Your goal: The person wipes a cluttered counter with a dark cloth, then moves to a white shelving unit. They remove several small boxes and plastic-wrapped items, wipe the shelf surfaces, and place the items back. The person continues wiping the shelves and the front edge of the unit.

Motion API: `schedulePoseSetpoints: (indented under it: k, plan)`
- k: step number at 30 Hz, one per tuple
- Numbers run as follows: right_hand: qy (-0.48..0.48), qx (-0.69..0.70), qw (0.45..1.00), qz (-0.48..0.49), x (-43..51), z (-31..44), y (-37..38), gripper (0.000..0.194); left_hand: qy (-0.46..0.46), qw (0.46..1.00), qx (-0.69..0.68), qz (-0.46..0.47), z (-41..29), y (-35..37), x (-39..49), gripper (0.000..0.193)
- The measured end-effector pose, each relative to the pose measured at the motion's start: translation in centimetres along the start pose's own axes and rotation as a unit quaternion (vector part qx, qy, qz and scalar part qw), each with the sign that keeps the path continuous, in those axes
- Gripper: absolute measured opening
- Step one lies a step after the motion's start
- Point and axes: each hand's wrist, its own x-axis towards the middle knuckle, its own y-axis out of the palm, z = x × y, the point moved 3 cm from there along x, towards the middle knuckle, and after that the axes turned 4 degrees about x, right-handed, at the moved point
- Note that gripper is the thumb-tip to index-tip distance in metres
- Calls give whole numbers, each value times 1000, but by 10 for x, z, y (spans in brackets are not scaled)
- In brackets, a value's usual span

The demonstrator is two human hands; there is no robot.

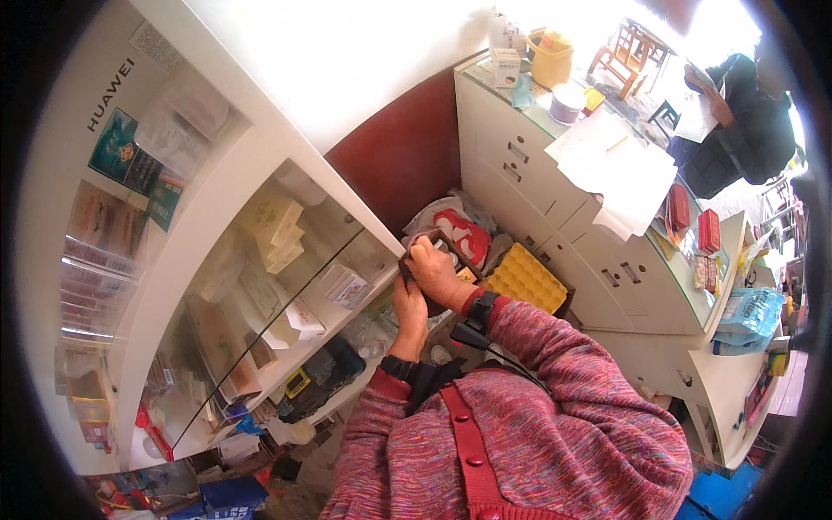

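Both of my hands meet at the corner of the white glass cabinet point(344, 227). My left hand point(411, 312) and my right hand point(437, 273) grip a dark brown cloth point(409, 263) between them, bunched under the fingers. Just beyond the right hand, a dark box point(463, 257) holds small items, one of them a small yellow-orange packet point(465, 275). A red and white plastic bag point(463, 235) lies behind that box. To its right is a yellow egg tray point(526, 279). My fingers hide most of the cloth.
White drawer counters with glass tops point(565, 214) run along the right, bearing papers point(611, 169), a yellow basket point(551, 62) and red boxes point(708, 231). A person in dark clothes point(747, 130) is beyond them. Boxes fill the cabinet shelves at left. A blue-wrapped bottle pack point(747, 315) stands far right.
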Motion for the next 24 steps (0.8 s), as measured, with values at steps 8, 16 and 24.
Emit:
schedulePoseSetpoints:
  k: [8,16,24]
  plan:
    - [134,-32,975,172,-71,-75,38,18,-156,981,94,62,57,16,4,43]
    - [141,2,986,92,-62,-46,8,11,-37,998,21,41,50,17,-15,34]
    - [121,-32,992,-16,-47,-30,41,20,32,995,90,35,47,-16,13,44]
